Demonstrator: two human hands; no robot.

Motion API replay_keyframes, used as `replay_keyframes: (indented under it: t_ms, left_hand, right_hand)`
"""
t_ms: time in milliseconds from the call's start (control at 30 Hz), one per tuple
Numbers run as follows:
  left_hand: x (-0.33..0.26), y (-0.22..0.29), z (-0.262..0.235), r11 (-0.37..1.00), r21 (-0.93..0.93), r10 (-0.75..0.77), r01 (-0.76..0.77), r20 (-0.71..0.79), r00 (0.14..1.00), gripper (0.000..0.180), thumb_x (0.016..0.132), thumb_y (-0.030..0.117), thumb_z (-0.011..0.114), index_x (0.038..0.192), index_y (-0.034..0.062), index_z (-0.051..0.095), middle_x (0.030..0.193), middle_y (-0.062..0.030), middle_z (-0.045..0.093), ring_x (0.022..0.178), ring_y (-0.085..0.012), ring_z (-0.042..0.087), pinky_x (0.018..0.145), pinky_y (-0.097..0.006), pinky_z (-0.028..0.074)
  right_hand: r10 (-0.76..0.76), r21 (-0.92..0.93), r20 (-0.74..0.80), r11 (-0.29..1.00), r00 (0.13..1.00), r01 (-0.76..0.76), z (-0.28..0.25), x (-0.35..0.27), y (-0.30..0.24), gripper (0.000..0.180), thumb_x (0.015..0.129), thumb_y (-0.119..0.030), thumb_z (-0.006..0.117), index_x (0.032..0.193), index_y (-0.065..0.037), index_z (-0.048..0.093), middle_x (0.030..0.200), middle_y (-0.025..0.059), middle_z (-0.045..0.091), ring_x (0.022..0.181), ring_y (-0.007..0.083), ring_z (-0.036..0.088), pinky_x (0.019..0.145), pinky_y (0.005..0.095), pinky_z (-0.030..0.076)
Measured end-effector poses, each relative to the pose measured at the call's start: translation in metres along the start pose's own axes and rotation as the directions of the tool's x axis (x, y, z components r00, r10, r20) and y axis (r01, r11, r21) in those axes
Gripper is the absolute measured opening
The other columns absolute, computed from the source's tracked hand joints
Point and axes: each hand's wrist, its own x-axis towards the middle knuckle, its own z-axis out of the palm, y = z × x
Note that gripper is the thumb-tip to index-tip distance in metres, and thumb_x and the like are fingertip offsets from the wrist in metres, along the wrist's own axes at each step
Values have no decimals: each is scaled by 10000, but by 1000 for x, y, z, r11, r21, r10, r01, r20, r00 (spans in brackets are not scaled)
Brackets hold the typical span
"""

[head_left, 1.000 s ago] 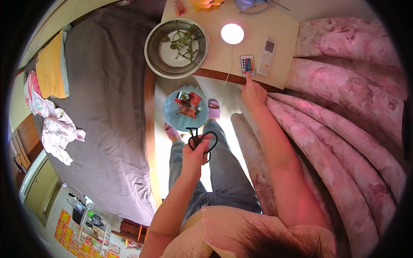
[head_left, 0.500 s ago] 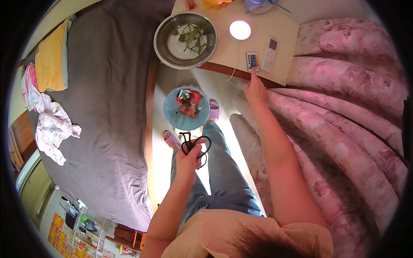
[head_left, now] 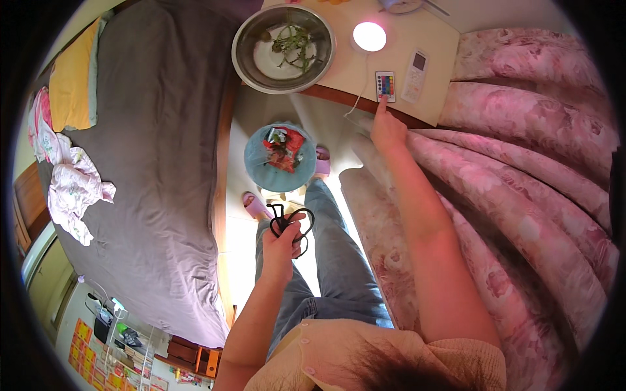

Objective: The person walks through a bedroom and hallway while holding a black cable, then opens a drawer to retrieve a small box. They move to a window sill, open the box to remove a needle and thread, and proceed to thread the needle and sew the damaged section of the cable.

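My left hand [head_left: 279,244], in front of my thighs, is closed around a black thing with thin loops [head_left: 308,218]; its exact kind I cannot make out. My right hand [head_left: 390,131] reaches forward to the table's edge with its index finger stretched out and holds nothing. That fingertip meets the lower end of a small flat remote with coloured buttons [head_left: 385,83]. Beside it lies a longer white remote [head_left: 415,76]. A round lamp [head_left: 370,36], glowing pinkish white, stands beyond the small remote, its white cord hanging over the edge.
A steel basin [head_left: 244,72] with green stems stands at the table's left [head_left: 342,73]. Below it is a blue bin [head_left: 257,171] holding red wrappers. A bed with a dark cover [head_left: 156,163] lies left; pink floral curtains [head_left: 515,156] hang right. My feet wear pink slippers [head_left: 251,203].
The view has shifted slightly, so the table things sit a little differently in the picture. My right index finger stays at the small remote, and my left hand keeps hold of the black looped thing.
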Motion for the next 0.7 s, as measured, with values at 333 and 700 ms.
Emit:
replay_keyframes:
  t_ms: [333,700]
  left_hand:
    - [-4,3,25,999,-5,33,-32,24,999,199,894,59,558,1068,-1,634,617,69,398,462,-21,327,420,-195,223]
    - [-15,-6,18,1000,-23,0,1,40,999,195,901,92,574,1070,24,644,637,79,414,476,-7,320,426,-190,232]
  right_hand:
    - [55,157,-108,987,993,-37,-32,-2,5,641,856,-174,538,1435,-22,309,937,168,693,844,339,676,737,465,525]
    - [1,453,-148,889,989,67,37,-56,-17,376,880,-191,528,1238,-81,553,921,185,676,860,371,641,754,461,503]
